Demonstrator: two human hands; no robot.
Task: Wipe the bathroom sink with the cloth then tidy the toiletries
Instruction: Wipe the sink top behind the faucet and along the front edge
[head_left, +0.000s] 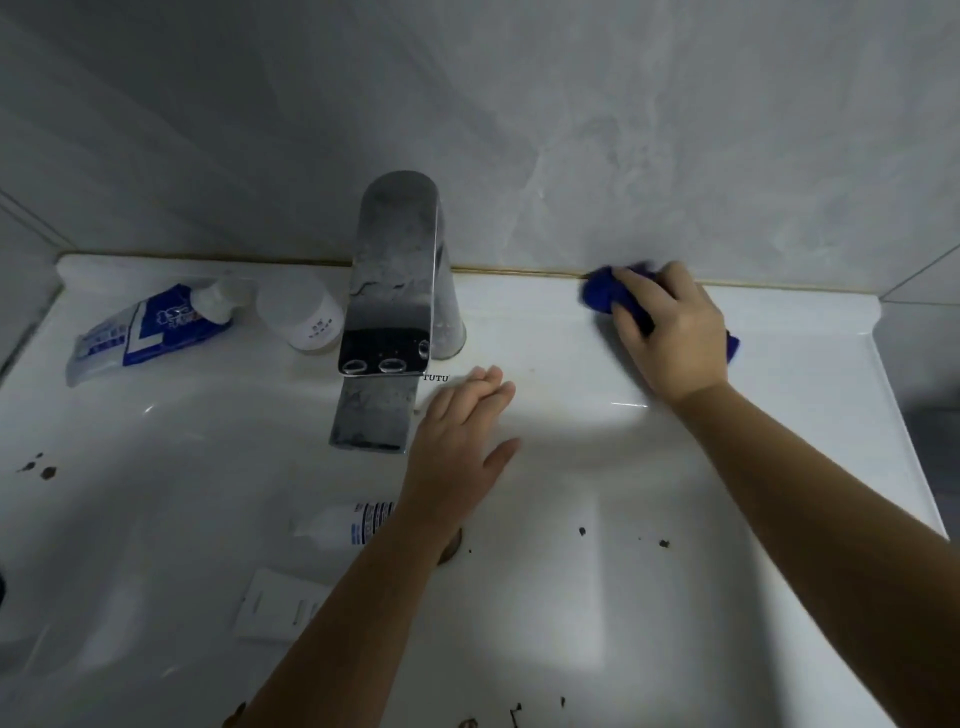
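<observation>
Wiping the back ledge of the sink, right side, up against the wall.
Right hand has its grip curled over the blue cloth. Left hand lies flat by the faucet, fingers straight, holding nothing. Risk imo: small tube & white box lie down in the basin w/ dirt specks about, so a sweep could smear grime on them, or knock the toothpaste in.

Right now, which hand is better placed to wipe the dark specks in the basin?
Right. The right hand grips the cloth; the left hand lies open beside the faucet, holding nothing.
</observation>
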